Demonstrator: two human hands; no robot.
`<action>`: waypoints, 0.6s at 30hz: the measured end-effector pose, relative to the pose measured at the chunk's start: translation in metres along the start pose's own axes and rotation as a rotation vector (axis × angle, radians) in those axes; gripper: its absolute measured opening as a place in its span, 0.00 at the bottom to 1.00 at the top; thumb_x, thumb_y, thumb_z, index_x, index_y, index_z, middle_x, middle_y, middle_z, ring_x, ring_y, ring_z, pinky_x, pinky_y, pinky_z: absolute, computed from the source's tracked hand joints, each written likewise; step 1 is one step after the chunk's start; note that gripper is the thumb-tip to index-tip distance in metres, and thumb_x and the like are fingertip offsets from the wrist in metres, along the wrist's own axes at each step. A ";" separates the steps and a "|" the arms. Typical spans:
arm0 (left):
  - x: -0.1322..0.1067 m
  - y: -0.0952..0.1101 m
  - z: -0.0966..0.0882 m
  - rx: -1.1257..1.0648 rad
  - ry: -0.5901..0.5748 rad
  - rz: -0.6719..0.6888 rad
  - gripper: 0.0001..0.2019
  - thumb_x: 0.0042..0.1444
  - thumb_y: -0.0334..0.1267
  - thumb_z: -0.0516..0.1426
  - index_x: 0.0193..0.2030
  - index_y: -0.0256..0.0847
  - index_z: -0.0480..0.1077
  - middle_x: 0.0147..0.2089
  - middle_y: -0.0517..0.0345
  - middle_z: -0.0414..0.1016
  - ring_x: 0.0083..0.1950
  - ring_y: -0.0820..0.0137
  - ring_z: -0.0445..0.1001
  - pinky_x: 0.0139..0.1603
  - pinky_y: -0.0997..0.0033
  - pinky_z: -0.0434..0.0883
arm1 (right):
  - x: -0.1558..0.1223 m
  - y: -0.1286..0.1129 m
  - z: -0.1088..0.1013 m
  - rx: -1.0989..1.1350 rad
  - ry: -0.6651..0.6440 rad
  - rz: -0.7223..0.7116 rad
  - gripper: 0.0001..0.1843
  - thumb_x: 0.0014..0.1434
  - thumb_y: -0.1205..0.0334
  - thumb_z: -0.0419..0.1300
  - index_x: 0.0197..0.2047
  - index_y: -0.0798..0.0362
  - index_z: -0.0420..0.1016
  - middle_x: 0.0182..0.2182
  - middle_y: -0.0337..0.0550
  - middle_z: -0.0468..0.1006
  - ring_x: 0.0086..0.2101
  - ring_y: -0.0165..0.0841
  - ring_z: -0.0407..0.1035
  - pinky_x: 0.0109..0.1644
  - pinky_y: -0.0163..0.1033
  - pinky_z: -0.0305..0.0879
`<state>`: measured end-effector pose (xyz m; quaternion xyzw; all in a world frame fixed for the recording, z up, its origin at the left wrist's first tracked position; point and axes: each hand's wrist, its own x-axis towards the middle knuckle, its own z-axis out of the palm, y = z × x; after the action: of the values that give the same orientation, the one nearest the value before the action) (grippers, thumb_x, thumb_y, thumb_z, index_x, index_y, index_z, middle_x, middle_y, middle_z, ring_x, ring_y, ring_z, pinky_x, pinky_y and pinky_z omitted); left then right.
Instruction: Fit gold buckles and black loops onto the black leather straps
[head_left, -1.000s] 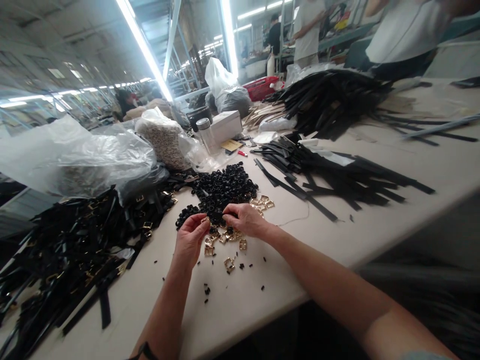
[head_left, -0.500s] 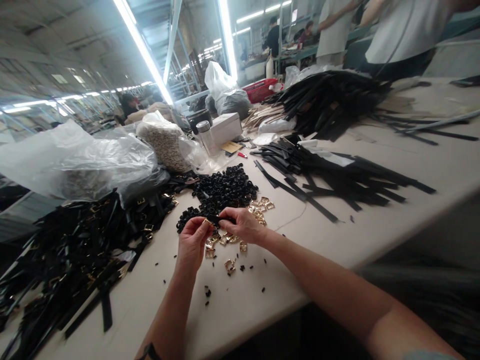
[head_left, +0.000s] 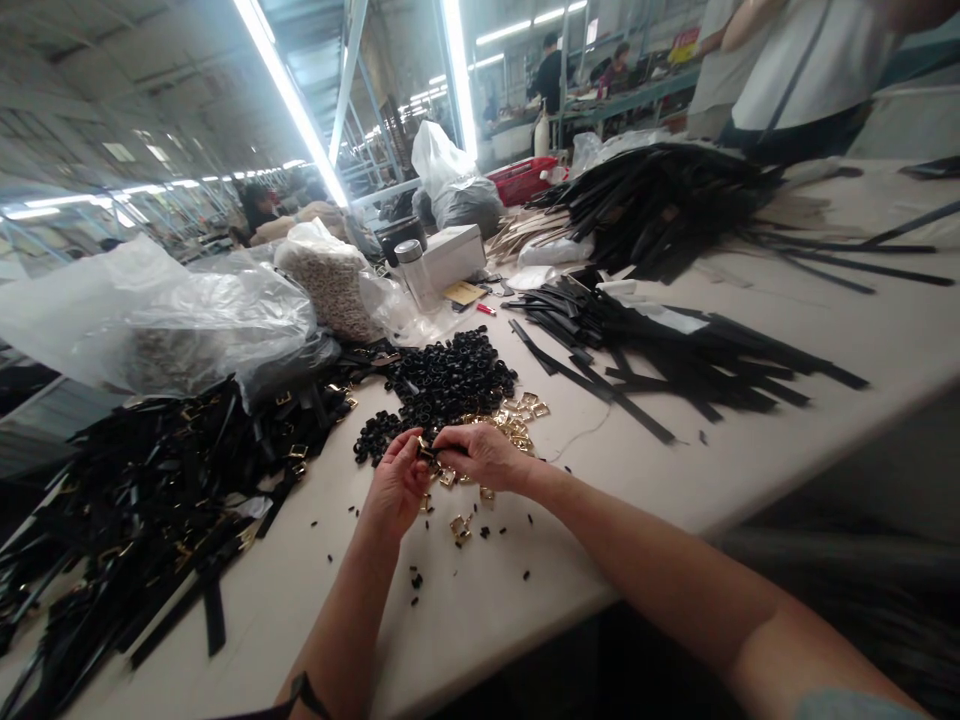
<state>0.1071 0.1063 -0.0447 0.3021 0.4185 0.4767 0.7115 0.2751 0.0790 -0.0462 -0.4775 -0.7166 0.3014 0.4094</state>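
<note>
My left hand (head_left: 396,486) and my right hand (head_left: 481,455) meet over the table, fingers pinched together on a small gold buckle (head_left: 425,449) and a black piece between them. Just beyond the hands lies a heap of black loops (head_left: 442,385). Loose gold buckles (head_left: 523,412) lie to the right of the heap and under the hands, one gold buckle (head_left: 458,527) nearer to me. Tiny black bits (head_left: 413,579) are scattered on the tabletop below.
A pile of black straps with gold buckles (head_left: 142,500) fills the left. Long black strips (head_left: 660,345) lie right of centre, more strips (head_left: 660,200) behind. Clear plastic bags (head_left: 172,320), a white box (head_left: 450,255) and a jar (head_left: 411,270) stand at the back. People stand at far right.
Both hands have drawn closer together and slightly toward me, the fingers now pressed on the buckle between them. The people in the background have shifted to the right.
</note>
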 end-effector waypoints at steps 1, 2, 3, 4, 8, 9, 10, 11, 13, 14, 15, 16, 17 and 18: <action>0.000 -0.001 0.000 0.004 -0.006 -0.008 0.15 0.43 0.37 0.70 0.38 0.39 0.74 0.28 0.66 0.74 0.20 0.85 0.69 0.21 0.89 0.68 | 0.000 0.001 0.001 0.008 0.009 0.014 0.06 0.58 0.67 0.60 0.37 0.53 0.79 0.25 0.34 0.75 0.25 0.25 0.64 0.32 0.29 0.57; -0.001 -0.001 0.000 0.013 -0.012 -0.011 0.16 0.42 0.38 0.70 0.38 0.39 0.74 0.28 0.65 0.74 0.21 0.84 0.70 0.22 0.88 0.69 | 0.001 0.001 0.002 0.021 0.021 0.034 0.06 0.57 0.67 0.60 0.36 0.53 0.79 0.23 0.34 0.74 0.24 0.25 0.63 0.31 0.29 0.57; -0.001 -0.002 0.000 0.030 -0.022 -0.009 0.16 0.41 0.39 0.71 0.37 0.39 0.75 0.28 0.64 0.75 0.22 0.82 0.71 0.23 0.87 0.70 | 0.001 0.002 0.003 0.037 0.030 0.055 0.06 0.57 0.67 0.59 0.36 0.54 0.79 0.22 0.34 0.74 0.24 0.25 0.63 0.30 0.29 0.57; -0.002 -0.002 0.000 0.053 -0.034 0.003 0.17 0.40 0.40 0.71 0.37 0.38 0.76 0.28 0.63 0.75 0.24 0.81 0.73 0.25 0.86 0.71 | 0.001 0.003 0.004 0.052 0.039 0.073 0.06 0.57 0.67 0.59 0.35 0.54 0.78 0.22 0.33 0.73 0.23 0.24 0.62 0.30 0.29 0.57; -0.007 -0.003 0.004 0.198 -0.074 0.138 0.18 0.37 0.38 0.72 0.37 0.37 0.77 0.31 0.60 0.79 0.28 0.78 0.75 0.32 0.81 0.73 | 0.002 0.004 0.006 0.077 0.060 0.086 0.05 0.56 0.69 0.59 0.34 0.56 0.78 0.22 0.34 0.73 0.23 0.24 0.62 0.28 0.29 0.56; -0.007 -0.003 0.005 0.228 -0.075 0.168 0.18 0.37 0.38 0.72 0.37 0.37 0.77 0.31 0.59 0.79 0.28 0.78 0.74 0.32 0.81 0.72 | 0.002 0.004 0.006 0.077 0.060 0.089 0.05 0.56 0.69 0.59 0.34 0.56 0.77 0.22 0.34 0.73 0.23 0.24 0.62 0.28 0.29 0.56; -0.008 -0.003 0.005 0.245 -0.073 0.181 0.17 0.38 0.39 0.72 0.36 0.37 0.77 0.31 0.59 0.79 0.27 0.78 0.74 0.31 0.81 0.72 | 0.001 0.004 0.005 0.082 0.049 0.095 0.06 0.56 0.69 0.59 0.34 0.56 0.77 0.22 0.34 0.73 0.23 0.24 0.63 0.28 0.29 0.56; -0.008 -0.002 0.006 0.249 -0.070 0.179 0.17 0.38 0.39 0.71 0.36 0.36 0.77 0.31 0.59 0.79 0.27 0.78 0.73 0.31 0.80 0.72 | 0.001 0.003 0.004 0.092 0.022 0.103 0.06 0.57 0.69 0.58 0.35 0.56 0.77 0.22 0.34 0.73 0.23 0.24 0.63 0.28 0.29 0.57; -0.007 -0.002 0.006 0.222 -0.060 0.151 0.16 0.37 0.38 0.71 0.34 0.36 0.77 0.31 0.59 0.78 0.26 0.79 0.73 0.30 0.80 0.72 | 0.000 0.002 0.002 0.109 -0.034 0.094 0.07 0.59 0.69 0.57 0.37 0.55 0.77 0.24 0.35 0.74 0.24 0.25 0.65 0.29 0.29 0.58; -0.006 -0.001 0.005 0.197 -0.050 0.140 0.17 0.37 0.38 0.72 0.34 0.36 0.76 0.30 0.60 0.78 0.25 0.80 0.72 0.30 0.80 0.72 | 0.000 0.001 0.001 0.100 -0.035 0.070 0.08 0.59 0.69 0.56 0.38 0.55 0.77 0.26 0.36 0.75 0.26 0.26 0.67 0.31 0.30 0.60; -0.005 -0.001 0.005 0.168 -0.035 0.135 0.17 0.36 0.38 0.72 0.34 0.36 0.76 0.30 0.61 0.77 0.24 0.80 0.71 0.28 0.81 0.71 | 0.000 -0.001 -0.001 0.071 -0.004 0.036 0.08 0.59 0.69 0.57 0.40 0.55 0.76 0.29 0.37 0.76 0.28 0.26 0.68 0.33 0.30 0.61; -0.004 0.000 0.004 0.140 -0.019 0.133 0.17 0.36 0.38 0.72 0.34 0.36 0.76 0.29 0.62 0.76 0.23 0.81 0.71 0.27 0.82 0.70 | -0.001 -0.002 -0.002 0.025 0.054 -0.001 0.08 0.59 0.68 0.58 0.41 0.54 0.75 0.32 0.39 0.77 0.30 0.27 0.68 0.35 0.31 0.61; -0.003 0.000 0.004 0.115 -0.003 0.130 0.18 0.36 0.37 0.72 0.35 0.37 0.75 0.28 0.63 0.76 0.23 0.81 0.71 0.26 0.83 0.69 | -0.002 -0.004 -0.003 -0.032 0.126 -0.029 0.07 0.58 0.66 0.59 0.41 0.54 0.75 0.34 0.40 0.77 0.31 0.28 0.68 0.36 0.32 0.61; -0.002 0.000 0.004 0.094 0.012 0.126 0.18 0.36 0.37 0.72 0.35 0.37 0.75 0.27 0.64 0.75 0.23 0.81 0.71 0.24 0.84 0.69 | -0.002 -0.005 -0.004 -0.088 0.188 -0.040 0.06 0.59 0.63 0.60 0.39 0.54 0.74 0.34 0.40 0.76 0.31 0.28 0.67 0.36 0.32 0.60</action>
<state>0.1100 0.1044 -0.0428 0.3581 0.4249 0.5022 0.6626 0.2766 0.0751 -0.0406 -0.5068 -0.6970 0.2154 0.4592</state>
